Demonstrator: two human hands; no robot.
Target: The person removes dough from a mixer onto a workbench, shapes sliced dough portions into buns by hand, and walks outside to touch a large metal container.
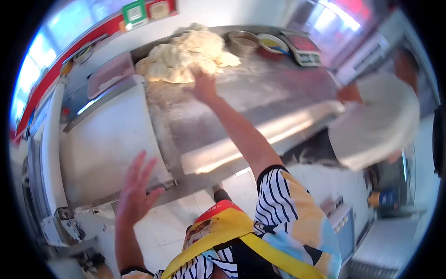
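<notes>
A large lumpy heap of pale dough (186, 53) lies at the back of a floury metal table (278, 88). My right hand (203, 86) stretches out to its front edge, fingers apart. Whether the fingertips touch the dough is hard to tell. My left hand (137, 190) is raised beside the front of a pale flat belt (111, 144), its fingers spread and slightly blurred, with nothing in it. Along the table's front edge, below my right forearm, lies a long pale roll (260, 135), perhaps dough.
A person in white (376, 121) stands at the right, one hand (350, 93) near the roll's end. At the back are a metal bowl (243, 42), a bowl with yellow contents (270, 44) and a scale (304, 49). A pinkish clear bin (110, 74) sits behind the belt.
</notes>
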